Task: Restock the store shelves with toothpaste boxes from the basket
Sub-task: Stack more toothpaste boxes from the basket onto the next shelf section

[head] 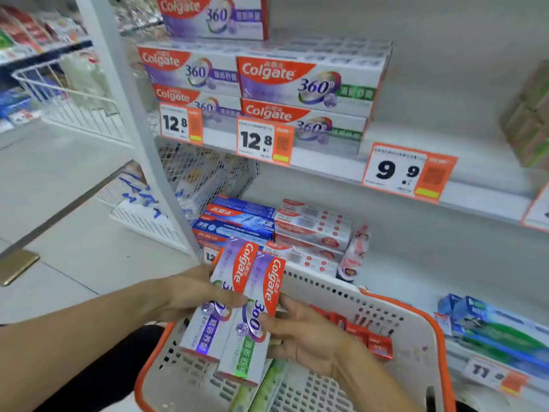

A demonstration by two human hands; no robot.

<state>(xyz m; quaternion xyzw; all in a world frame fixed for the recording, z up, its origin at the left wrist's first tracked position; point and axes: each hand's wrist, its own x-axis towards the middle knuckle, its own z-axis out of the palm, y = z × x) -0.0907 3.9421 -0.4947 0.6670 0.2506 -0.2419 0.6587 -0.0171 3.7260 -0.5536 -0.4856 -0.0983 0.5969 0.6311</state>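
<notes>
Both hands (190, 292) (306, 337) grip toothpaste boxes (237, 304) | above basket (416, 331)

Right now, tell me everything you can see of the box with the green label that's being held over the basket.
The green-label box is a long white and lilac Colgate 360 carton, seemingly glossy card, with a red Colgate band at its upper end and a green strip lower down. It stands steeply on end, tilted, above the white basket. Its left side lies against the purple-label box. The right hand grips its right edge; the left hand has fingertips reaching its face. It looks closed and undamaged.
</notes>
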